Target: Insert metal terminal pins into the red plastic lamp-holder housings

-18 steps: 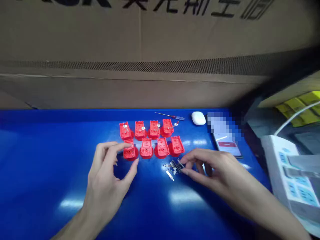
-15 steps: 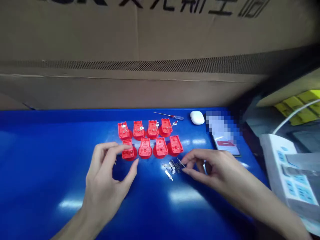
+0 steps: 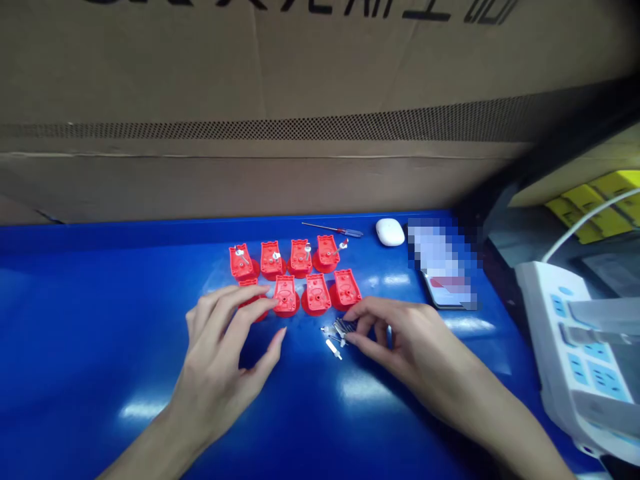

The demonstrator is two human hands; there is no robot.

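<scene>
My left hand [image 3: 225, 347] is open with fingers apart, over the near-left red plastic housing [image 3: 260, 313], which it partly covers. My right hand [image 3: 400, 337] pinches at a small pile of dark metal pins [image 3: 345, 325]; its thumb and forefinger close around a pin there. Small white-tipped parts [image 3: 333, 348] lie just left of those fingertips. The red housings stand in two rows, hollow side up. Across each far-row housing, such as the far-right red housing [image 3: 326, 250], lies a thin rod with a white piece. The near-row housing [image 3: 317, 293] has no rod visible.
Behind the housings lies a screwdriver [image 3: 345, 231], with a white rounded case [image 3: 390, 232] beside it. A phone [image 3: 445, 293] is at the right. A white power strip [image 3: 575, 333] stands at the table's right edge. Cardboard [image 3: 300, 180] walls the back.
My right hand has moved slightly left into the pins. My left hand has shifted right, its fingers now covering more of the near-left housing. The view has shifted a little.
</scene>
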